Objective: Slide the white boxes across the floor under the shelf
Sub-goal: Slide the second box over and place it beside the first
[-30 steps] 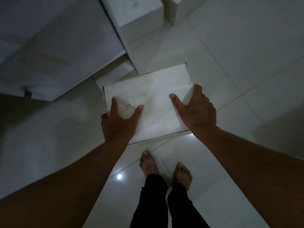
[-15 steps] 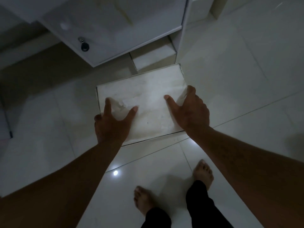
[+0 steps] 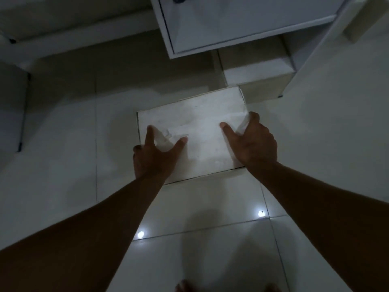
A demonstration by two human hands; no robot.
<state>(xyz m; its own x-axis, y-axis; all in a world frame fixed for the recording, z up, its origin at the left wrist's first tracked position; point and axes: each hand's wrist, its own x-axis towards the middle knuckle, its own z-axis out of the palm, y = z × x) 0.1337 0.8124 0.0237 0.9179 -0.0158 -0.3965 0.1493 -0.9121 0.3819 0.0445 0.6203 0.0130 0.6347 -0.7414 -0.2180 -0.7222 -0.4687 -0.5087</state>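
A flat white box (image 3: 197,131) lies on the tiled floor in front of a white shelf unit (image 3: 242,22). My left hand (image 3: 155,154) holds its near left corner, with the thumb and index finger spread on the lid and the other fingers curled down the left side. My right hand (image 3: 254,142) grips the right edge, thumb on top and fingers wrapped over the side. A second white box (image 3: 259,68) sits under the shelf, close to the far right corner of the held box.
The shelf's white upright (image 3: 328,39) runs down the right of the gap. A dark panel (image 3: 12,106) stands at the left edge. A low ledge (image 3: 73,28) crosses the far left. My toes (image 3: 185,288) show at the bottom edge.
The box has slid forward across the floor, closer to the shelf and the second box. Both hands keep the same hold. My feet have dropped almost out of view.
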